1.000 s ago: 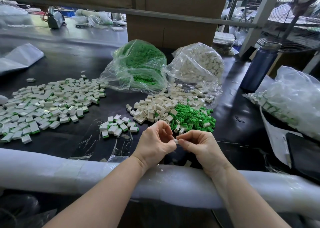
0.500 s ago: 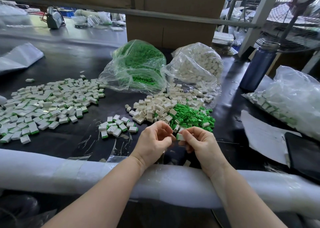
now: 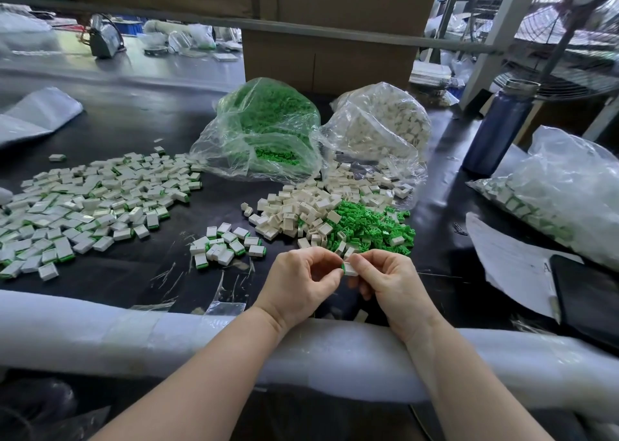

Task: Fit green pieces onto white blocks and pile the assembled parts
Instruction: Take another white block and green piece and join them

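1. Since a second ago both hands have lifted a little from the desk edge; a green piece now shows at the white block.
2. Left hand pinches the green end, right hand pinches the block; each grip is narrow.
3. Block's long axis runs left-right at lower centre, green end leftward, so the push looks inward.
4. One block, one green piece in hand; loose piles are too many to count.

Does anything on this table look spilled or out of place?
Mostly no. A few white blocks lie on the loose green pieces, so the piles mix. One block sits alone at the table's near edge, under the right hand.
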### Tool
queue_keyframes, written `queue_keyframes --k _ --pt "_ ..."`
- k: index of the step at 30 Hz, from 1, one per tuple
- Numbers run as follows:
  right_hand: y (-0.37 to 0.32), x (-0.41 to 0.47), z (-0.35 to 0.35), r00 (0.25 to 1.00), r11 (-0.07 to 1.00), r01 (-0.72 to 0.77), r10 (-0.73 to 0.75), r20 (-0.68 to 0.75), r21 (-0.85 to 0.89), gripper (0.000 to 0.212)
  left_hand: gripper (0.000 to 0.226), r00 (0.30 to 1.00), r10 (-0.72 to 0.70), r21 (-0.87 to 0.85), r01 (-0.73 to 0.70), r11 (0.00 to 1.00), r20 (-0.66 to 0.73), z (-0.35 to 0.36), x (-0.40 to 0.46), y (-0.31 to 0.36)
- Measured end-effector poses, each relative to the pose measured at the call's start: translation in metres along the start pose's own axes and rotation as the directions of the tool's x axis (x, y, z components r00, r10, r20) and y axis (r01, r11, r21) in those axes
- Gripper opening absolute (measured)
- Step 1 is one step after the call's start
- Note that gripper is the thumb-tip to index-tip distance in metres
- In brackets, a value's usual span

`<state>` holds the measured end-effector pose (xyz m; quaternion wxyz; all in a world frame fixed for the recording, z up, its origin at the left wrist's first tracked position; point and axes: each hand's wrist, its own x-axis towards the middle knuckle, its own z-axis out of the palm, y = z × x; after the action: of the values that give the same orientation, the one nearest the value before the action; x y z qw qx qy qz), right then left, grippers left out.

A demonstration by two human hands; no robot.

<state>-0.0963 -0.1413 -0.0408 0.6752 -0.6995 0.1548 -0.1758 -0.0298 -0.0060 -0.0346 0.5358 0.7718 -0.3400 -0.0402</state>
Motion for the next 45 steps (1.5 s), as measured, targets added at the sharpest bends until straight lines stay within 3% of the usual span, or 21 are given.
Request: queue_keyframes --k 11,18,32,45 --pt "-0.0024 -0.0012 -0.0009 0.996 1.000 -0.019 0.019 0.086 -0.009 0.025 0.003 0.994 0.106 0.177 -0.101 0.979 -0.020 0.0028 -0.0040 0.0038" --pt "-0.0023 -0.0018 -0.0003 0.996 1.000 -0.009 0.009 0.092 0.001 0.025 0.012 0.973 0.222 0.292 -0.196 0.936 -0.058 0.0040 -0.0061 0.0086" --pt "-0.0009 -0.0008 -0.0015 0.997 1.000 0.007 -0.009 0.073 0.025 0.027 0.008 0.992 0.128 0.117 -0.127 0.985 -0.001 0.0023 -0.0008 0.0001" --pt "0.0004 0.0007 -0.0023 0.997 0.999 -0.020 0.017 0.074 0.040 0.031 0.004 0.985 0.175 0.177 -0.173 0.969 0.002 0.0033 -0.0016 0.0008"
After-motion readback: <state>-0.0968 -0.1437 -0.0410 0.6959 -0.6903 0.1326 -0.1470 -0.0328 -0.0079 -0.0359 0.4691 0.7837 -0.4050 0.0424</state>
